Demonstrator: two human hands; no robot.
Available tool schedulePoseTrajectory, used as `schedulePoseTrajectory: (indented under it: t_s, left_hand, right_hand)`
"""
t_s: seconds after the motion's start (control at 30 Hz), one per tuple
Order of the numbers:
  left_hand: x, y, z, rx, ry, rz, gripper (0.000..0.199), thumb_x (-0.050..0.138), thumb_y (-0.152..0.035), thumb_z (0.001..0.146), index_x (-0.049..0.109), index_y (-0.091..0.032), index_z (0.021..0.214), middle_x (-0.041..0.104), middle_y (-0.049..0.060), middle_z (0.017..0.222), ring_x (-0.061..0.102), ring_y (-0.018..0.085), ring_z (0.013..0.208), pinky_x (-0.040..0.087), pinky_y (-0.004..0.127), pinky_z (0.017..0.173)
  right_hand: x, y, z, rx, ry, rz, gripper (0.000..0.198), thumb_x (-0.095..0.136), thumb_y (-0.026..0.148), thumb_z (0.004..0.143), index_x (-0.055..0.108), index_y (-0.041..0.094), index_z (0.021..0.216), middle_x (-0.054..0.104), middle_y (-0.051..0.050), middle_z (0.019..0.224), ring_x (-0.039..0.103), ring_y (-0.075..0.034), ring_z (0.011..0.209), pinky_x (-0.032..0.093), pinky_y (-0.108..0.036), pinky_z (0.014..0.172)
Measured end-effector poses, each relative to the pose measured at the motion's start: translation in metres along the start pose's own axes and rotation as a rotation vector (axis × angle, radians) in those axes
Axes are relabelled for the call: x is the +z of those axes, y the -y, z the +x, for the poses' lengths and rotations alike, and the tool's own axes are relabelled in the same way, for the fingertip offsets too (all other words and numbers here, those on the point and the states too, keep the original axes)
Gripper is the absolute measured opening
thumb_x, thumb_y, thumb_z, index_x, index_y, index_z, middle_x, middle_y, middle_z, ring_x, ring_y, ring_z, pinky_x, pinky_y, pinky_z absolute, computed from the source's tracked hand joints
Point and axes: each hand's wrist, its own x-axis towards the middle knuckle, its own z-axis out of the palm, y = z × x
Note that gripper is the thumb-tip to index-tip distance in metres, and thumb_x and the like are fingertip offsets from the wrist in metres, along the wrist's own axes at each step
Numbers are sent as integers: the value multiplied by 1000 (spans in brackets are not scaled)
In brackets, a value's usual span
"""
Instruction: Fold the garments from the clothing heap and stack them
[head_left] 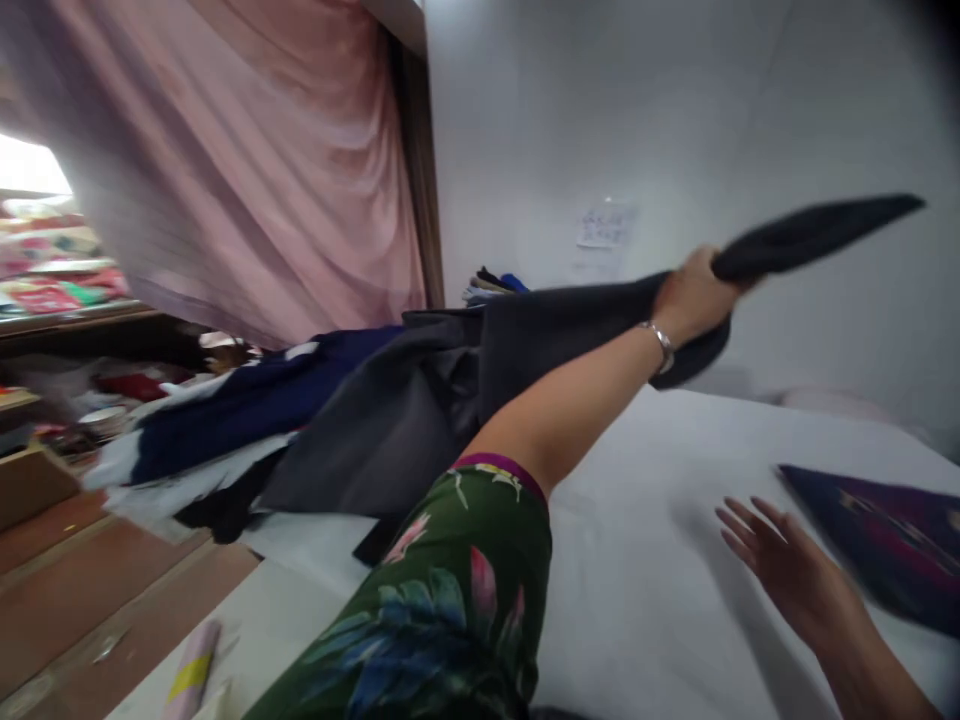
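With my left arm stretched out, my left hand [696, 292] is closed around a bunched edge of dark grey fabric [570, 330]. One end of the cloth sticks out past the fist to the right, and the rest trails left over a stack of folded cloth. My right hand [787, 565] hovers over the white table [637, 590] with its fingers spread and nothing in them. Just to its right lies a dark blue and purple patterned piece [892, 540].
Navy cloth [262, 400] and other fabrics lie piled at the table's left side. A pink curtain [300, 150] hangs behind them. A pale roll with a yellow band [191, 675] lies at the near left edge. A white wall [675, 120] bounds the back.
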Motion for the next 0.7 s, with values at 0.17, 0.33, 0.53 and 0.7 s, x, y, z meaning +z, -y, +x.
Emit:
schedulePoseTrajectory:
  t_s: [0.17, 0.33, 0.53, 0.7]
  left_hand:
    - [97, -14, -84, 247, 520, -273, 50, 62, -50, 79, 62, -17, 117, 53, 8, 137, 50, 18, 125, 42, 23, 100]
    - [70, 79, -123, 53, 326, -115, 34, 58, -40, 83, 66, -18, 108, 67, 5, 115, 62, 17, 107, 47, 28, 95]
    - [33, 174, -202, -506, 348, 421, 63, 57, -56, 79, 55, -12, 124, 52, 16, 135, 49, 29, 124, 40, 37, 100]
    - [48, 166, -236, -612, 556, 478, 84, 50, -70, 75, 41, -14, 138, 48, 19, 139, 48, 37, 124, 39, 45, 99]
  right_hand:
    - [-47, 22, 7, -28, -247, 260, 34, 45, 52, 82, 68, 27, 84, 68, -10, 109, 67, -26, 98, 53, -50, 82]
    - [-89, 9, -2, -23, -310, 376, 42, 29, 35, 89, 70, 31, 94, 67, -3, 115, 59, -20, 111, 48, -47, 89]
    - [-97, 10, 4, -8, -180, 434, 47, 23, 36, 91, 66, 32, 109, 58, -3, 131, 48, -21, 125, 39, -57, 99]
    - [-87, 1, 11, 95, -118, 347, 43, 26, 35, 91, 65, 36, 108, 61, -3, 126, 51, -26, 121, 43, -61, 93]
